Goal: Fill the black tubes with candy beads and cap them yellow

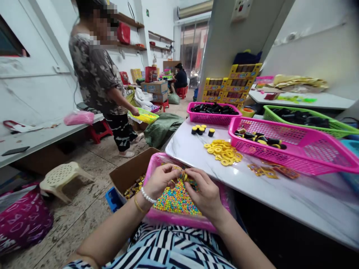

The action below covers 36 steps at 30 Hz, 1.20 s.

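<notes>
Over a pink basket (224,198) of small multicoloured candy-like beads (176,198), both my hands meet at a small yellow-and-black round piece (183,175). My left hand (161,181) pinches it from one side, fingers closed. From the other side, my right hand (206,190) grips it between thumb and fingers. Fingers partly hide the piece, so its exact kind does not show. On the table, just beyond my hands, lies a pile of yellow rings (223,152). Several short black cylinders with yellow tops (211,132) stand behind the rings.
Pink baskets (316,157) with black-and-yellow pieces stand on the white table (190,147), near flat orange packets (263,171). Left of my basket is a cardboard box (126,170). A person (98,74) stands at left holding a yellow-green tray (144,115); a stool (66,177) is nearby.
</notes>
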Motion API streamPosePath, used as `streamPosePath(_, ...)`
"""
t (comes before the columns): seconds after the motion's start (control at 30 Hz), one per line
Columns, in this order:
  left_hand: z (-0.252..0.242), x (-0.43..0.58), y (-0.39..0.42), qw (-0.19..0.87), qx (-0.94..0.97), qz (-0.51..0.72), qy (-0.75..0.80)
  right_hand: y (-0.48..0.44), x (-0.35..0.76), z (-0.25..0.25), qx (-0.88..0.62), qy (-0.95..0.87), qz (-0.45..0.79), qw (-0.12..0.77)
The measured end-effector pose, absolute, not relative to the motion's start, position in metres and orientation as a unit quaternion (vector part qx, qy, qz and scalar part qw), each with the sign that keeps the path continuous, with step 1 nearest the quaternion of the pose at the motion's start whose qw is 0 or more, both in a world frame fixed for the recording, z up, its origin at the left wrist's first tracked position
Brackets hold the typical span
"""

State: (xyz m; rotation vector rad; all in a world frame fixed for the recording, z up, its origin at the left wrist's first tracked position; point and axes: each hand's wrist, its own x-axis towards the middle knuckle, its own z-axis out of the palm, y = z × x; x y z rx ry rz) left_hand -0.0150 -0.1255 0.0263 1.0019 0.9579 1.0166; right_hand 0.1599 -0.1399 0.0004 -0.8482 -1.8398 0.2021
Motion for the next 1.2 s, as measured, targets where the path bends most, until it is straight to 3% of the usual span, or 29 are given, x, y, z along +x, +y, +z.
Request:
streamPosePath(0.47, 0.050, -0.010, -0.143, 0.602, 0.502, 0.510, 0.354, -0.156, 0.150, 0.024, -0.402, -0.553, 0.470, 0.558)
streamPosePath(0.63, 0.046, -0.017, -0.146, 0.598, 0.533, 0.498, 0.332, -0.153, 0.146, 0.026, -0.375, -0.409, 0.668, 0.496)
streamPosePath(0.73, 0.041, -0.020, -0.143, 0.599, 0.526, 0.509, 0.324, -0.151, 0.143, 0.018, -0.367, -0.452, 0.605, 0.543)
streamPosePath(0.83, 0.040, -0.024, -0.139, 0.577, 0.498, 0.528, 0.373, -0.150, 0.144, 0.010, -0.370, -0.591, 0.374, 0.611)
streamPosePath(0.97, 0.044, -0.027, -0.137, 0.568, 0.536, 0.470, 0.412, -0.149, 0.151, 0.005, -0.343, -0.718, 0.136, 0.590)
streamPosePath(1.07, 0.048, -0.027, -0.139, 0.557, 0.555, 0.468, 0.403, -0.149, 0.152, 0.002, -0.358, -0.706, 0.178, 0.584)
streamPosePath(1.2, 0.049, -0.023, -0.144, 0.552, 0.570, 0.472, 0.386, -0.148, 0.149, -0.001, -0.389, -0.602, 0.435, 0.545)
